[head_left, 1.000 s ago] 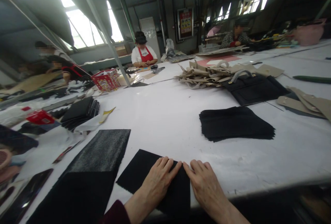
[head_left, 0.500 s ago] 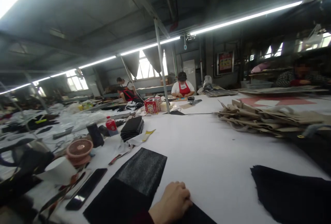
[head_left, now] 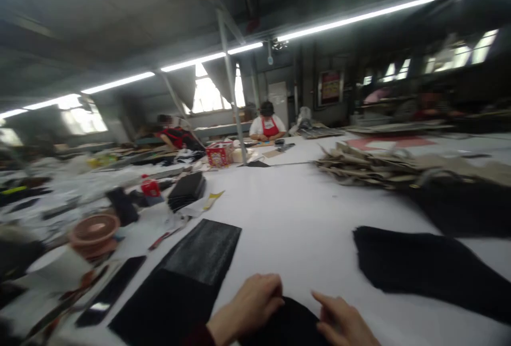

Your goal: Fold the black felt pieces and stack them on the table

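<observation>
1. Handling of the black piece on the white table seems the step in hand; it is partly cut off by the frame, between both hands.
2. The left hand is curled at its left side; whether cloth is clamped cannot be told.
3. The right hand is held apart, thumb and index finger spread; contact cannot be confirmed.
4. By judgement, a steadying of the curved edge from both sides is called for.
5. Beside the hands, a grey-patched black sheet and a black stack are laid.
6. Farther off, beige pieces are heaped.
</observation>
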A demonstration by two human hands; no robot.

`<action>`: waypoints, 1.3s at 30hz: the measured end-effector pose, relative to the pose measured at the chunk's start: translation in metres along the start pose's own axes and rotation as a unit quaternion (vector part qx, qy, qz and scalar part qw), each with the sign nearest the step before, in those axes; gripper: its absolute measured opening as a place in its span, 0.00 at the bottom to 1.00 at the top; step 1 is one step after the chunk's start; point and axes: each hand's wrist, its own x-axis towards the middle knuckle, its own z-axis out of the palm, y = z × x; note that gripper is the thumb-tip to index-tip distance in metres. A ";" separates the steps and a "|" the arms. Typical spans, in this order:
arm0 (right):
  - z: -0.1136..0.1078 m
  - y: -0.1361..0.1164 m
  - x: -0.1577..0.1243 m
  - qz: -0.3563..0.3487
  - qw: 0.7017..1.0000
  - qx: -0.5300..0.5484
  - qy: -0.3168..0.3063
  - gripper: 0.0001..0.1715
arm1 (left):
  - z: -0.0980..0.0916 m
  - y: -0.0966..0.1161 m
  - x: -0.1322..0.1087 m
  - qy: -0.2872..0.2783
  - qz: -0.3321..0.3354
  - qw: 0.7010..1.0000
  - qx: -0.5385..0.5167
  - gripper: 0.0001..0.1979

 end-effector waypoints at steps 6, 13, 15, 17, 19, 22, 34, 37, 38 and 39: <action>-0.044 -0.031 -0.016 0.227 0.969 0.094 -0.009 0.20 | -0.004 0.024 0.027 -0.050 0.076 0.988 -0.126 0.06; -0.114 -0.024 -0.040 0.360 0.891 0.268 -0.073 0.10 | -0.018 0.102 0.072 -0.057 0.132 0.968 -0.206 0.04; -0.133 -0.015 -0.048 0.366 0.886 0.280 -0.055 0.18 | -0.020 0.124 0.089 -0.058 0.123 0.964 -0.228 0.04; -0.147 -0.008 -0.055 0.370 0.883 0.284 -0.047 0.24 | -0.019 0.144 0.104 -0.067 0.121 0.957 -0.256 0.04; -0.157 -0.003 -0.059 0.372 0.886 0.274 -0.045 0.19 | -0.019 0.160 0.117 -0.073 0.129 0.949 -0.277 0.04; -0.173 0.005 -0.059 0.383 0.882 0.272 -0.025 0.16 | -0.019 0.174 0.138 -0.057 0.152 0.948 -0.274 0.04; -0.230 0.049 -0.030 0.376 0.907 0.187 -0.022 0.19 | -0.002 0.197 0.192 -0.107 0.097 0.903 -0.404 0.09; -0.240 0.057 -0.027 0.396 0.887 0.230 -0.063 0.14 | -0.010 0.189 0.198 -0.091 0.121 0.934 -0.322 0.07; -0.249 0.064 -0.025 0.405 0.879 0.241 -0.073 0.14 | -0.010 0.185 0.203 -0.089 0.126 0.942 -0.297 0.07; -0.259 0.073 -0.022 0.414 0.872 0.249 -0.082 0.14 | -0.009 0.180 0.209 -0.090 0.127 0.948 -0.278 0.07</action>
